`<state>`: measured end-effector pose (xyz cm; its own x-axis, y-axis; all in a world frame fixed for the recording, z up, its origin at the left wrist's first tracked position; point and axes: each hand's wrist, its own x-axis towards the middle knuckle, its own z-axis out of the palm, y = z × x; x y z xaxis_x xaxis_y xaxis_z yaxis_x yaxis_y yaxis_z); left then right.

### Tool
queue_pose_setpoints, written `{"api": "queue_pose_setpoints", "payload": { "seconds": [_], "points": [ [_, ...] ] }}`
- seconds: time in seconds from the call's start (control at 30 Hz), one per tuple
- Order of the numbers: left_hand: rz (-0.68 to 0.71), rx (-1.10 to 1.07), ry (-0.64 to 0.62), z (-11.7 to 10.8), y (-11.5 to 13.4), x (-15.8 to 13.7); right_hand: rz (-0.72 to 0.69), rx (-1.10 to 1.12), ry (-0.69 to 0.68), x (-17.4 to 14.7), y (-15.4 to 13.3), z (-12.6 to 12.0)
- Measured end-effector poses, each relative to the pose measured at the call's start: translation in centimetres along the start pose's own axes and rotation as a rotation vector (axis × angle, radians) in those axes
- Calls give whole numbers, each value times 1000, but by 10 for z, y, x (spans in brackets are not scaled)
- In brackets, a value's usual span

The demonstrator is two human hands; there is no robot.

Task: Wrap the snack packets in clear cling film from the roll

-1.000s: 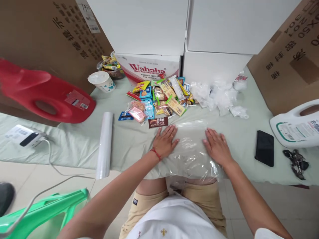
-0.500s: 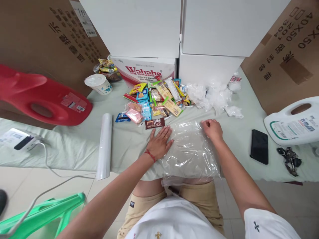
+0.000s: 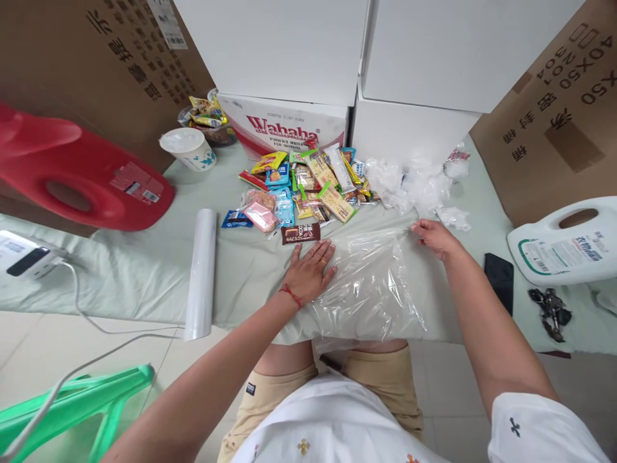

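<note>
A clear plastic bag (image 3: 371, 289) lies spread on the green cloth, its near edge hanging over the table's front. My left hand (image 3: 311, 270) rests flat with fingers stretched out, pressing on the bag's left side. Pinched in my right hand (image 3: 434, 236) is the bag's far right corner, pulled out to the right. Just beyond my left fingertips sits a brown cocoa snack packet (image 3: 301, 233). Behind it a pile of wrapped snacks (image 3: 308, 180) is heaped, with crumpled clear plastic (image 3: 414, 183) to its right.
On the left stand a roll of plastic film (image 3: 201, 273), a red jug (image 3: 96, 180), a paper cup (image 3: 189, 149) and a white device (image 3: 26, 256). A phone (image 3: 499, 280), keys (image 3: 550, 312) and a white detergent bottle (image 3: 563, 241) lie right. Boxes (image 3: 289, 122) line the back.
My right hand has moved to the right and slightly away from me, stretching the bag's far corner outward. My left hand stays flat in place. The camera view has shifted slightly.
</note>
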<state>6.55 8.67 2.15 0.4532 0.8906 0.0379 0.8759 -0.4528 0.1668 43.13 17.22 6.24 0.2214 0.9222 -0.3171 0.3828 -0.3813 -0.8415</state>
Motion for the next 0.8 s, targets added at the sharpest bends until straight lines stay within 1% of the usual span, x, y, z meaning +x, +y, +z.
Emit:
{"api": "queue_pose_setpoints", "payload": {
  "seconds": [0.07,0.13,0.23,0.3,0.37,0.47,0.57,0.63,0.67,0.73,0.8],
  "points": [
    [-1,-4,3,0,0,0,4,40,35,3,-4,-3],
    [-4,-6,7,0,0,0,20,76,68,4,-5,0],
    [-9,-7,11,0,1,0,92,21,98,1,-3,10],
    [-8,-7,12,-1,1,0,132,-55,75,-4,0,18],
    [-7,-5,11,-1,1,-1,140,-78,14,-9,1,23],
    [-14,-2,7,-1,2,-1,106,-5,-49,-15,-3,24],
    [-18,-5,1,-2,3,0,67,220,-148,-17,-11,17],
    [-19,-8,-1,-2,3,0,84,373,-229,-16,-15,11],
    [-19,-9,0,-2,3,0,107,410,-242,-15,-15,8],
    [-18,-12,5,-1,3,-1,149,413,-201,-12,-14,3],
    [-16,-15,11,-1,2,-1,157,411,-133,-9,-10,-3]
  ]
}}
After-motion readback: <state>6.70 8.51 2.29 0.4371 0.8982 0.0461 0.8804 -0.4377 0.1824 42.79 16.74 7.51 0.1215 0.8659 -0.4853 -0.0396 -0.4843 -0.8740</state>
